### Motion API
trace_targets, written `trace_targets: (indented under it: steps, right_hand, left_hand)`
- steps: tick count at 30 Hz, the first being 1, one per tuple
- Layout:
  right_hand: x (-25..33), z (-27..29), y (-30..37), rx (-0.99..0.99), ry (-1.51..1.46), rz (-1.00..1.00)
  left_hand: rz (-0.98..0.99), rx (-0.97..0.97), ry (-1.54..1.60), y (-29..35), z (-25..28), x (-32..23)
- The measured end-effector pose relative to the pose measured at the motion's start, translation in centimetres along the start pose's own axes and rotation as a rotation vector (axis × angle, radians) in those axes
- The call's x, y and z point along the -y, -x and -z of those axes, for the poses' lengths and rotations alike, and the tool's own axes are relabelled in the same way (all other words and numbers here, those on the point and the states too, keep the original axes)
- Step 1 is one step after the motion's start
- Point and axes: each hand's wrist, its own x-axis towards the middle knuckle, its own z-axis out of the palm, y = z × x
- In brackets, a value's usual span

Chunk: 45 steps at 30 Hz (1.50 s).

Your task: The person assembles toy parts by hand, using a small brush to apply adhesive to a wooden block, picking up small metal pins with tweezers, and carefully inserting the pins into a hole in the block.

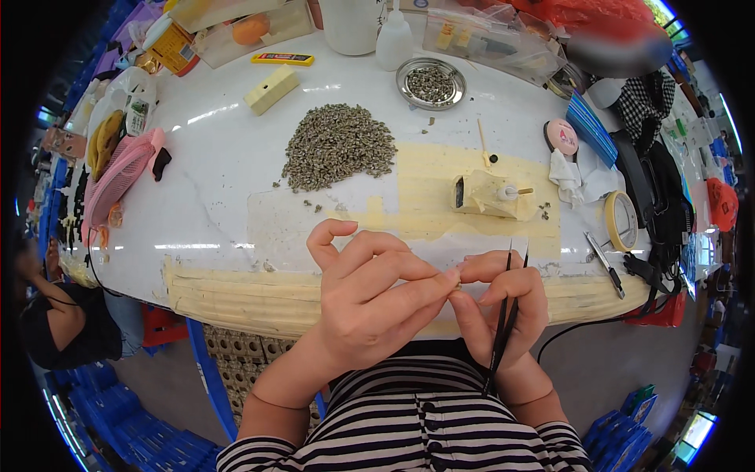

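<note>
Above the table's near edge, my left hand (370, 295) and my right hand (503, 307) meet, fingertips pinched together on a tiny metal-looking part (457, 286), mostly covered by the fingers. The outer fingers of my left hand are raised and curled loosely. Black tweezers (506, 330) are tucked in my right hand, tips pointing away from me and apart. Beyond my left hand lies a heap of small grey-brown metal parts (338, 147). A round metal dish (401, 82) holds more of them. A tape-wrapped block (487, 197) with a small peg stands beyond my right hand.
A cream block (271, 90), a yellow box (283, 59) and a white squeeze bottle (394, 43) are at the back. To the right lie a tape roll (621, 220), a pen (604, 265) and a blue pouch (591, 130). A pink mesh bag (118, 185) sits left.
</note>
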Motion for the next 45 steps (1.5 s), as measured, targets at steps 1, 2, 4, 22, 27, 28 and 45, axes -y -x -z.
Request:
trace_targets:
  steps: [1, 2, 4, 22, 27, 28, 45]
  right_hand:
    - [0.0, 0.0, 0.0, -0.004, -0.024, -0.017]
    - [0.0, 0.0, 0.0, -0.009, -0.014, 0.000]
    - [-0.1, 0.1, 0.0, -0.020, 0.007, 0.033]
    - [0.1, 0.0, 0.0, -0.021, 0.157, 0.130]
    - [0.3, 0.3, 0.4, -0.007, 0.156, 0.113]
    - [0.3, 0.4, 0.4, -0.005, 0.151, 0.108]
    - [0.0, -0.2, 0.3, 0.012, 0.172, 0.119]
  left_hand:
    - [0.001, 0.002, 0.003, 0.0, 0.0, 0.0]
    - [-0.001, -0.002, -0.001, 0.0, 0.0, 0.0]
    - [-0.005, -0.010, -0.008, 0.1, -0.1, 0.1]
    - [0.027, -0.047, 0.009, 0.0, 0.1, 0.4]
    - [0.187, 0.002, -0.139, 1.7, 3.4, 1.6]
    - [0.241, 0.008, -0.193, 2.2, 4.4, 2.1]
    - [0.379, -0.108, -0.545, 2.7, 9.4, 7.7]
